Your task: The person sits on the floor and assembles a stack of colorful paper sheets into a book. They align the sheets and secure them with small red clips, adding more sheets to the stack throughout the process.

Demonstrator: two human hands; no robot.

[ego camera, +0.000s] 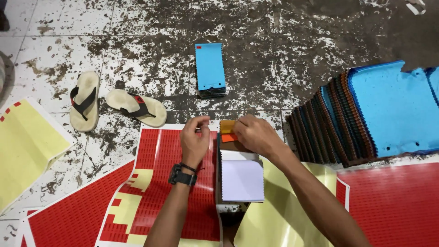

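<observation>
Kneeling-height view down onto a stained tiled floor (151, 27), where two bare hands meet over a small swatch book (241, 176). The left hand (194, 139), with a black watch (182, 176) at its wrist, has its grip pinched shut, thumb and forefinger tips pressed together just above the top edge of a red sticker sheet (183, 183); what sits between those fingertips is too small to make out. The right hand (256, 133) has its grip closed on an orange fabric swatch (227, 127) at the top of the swatch book, fingers curled over it, with a brighter orange-red tab (228, 137) showing just beneath the fingertips.

The swatch book lies directly below both grips, between the two forearms, its white page facing up and its zigzag-cut edge toward the left hand. The red sticker sheet lies under the left forearm, with yellow backing showing where stickers are gone. A yellow backing sheet (279, 215) lies under the right forearm.

Beyond the grips, well apart, a small stack of swatches with a blue top (210, 68) lies on the floor. To the right of the right hand, a fanned row of larger fabric samples (366, 114) runs from brown to blue. To the left of the left hand, a pair of flip-flops (114, 104) rests on the tiles.
</observation>
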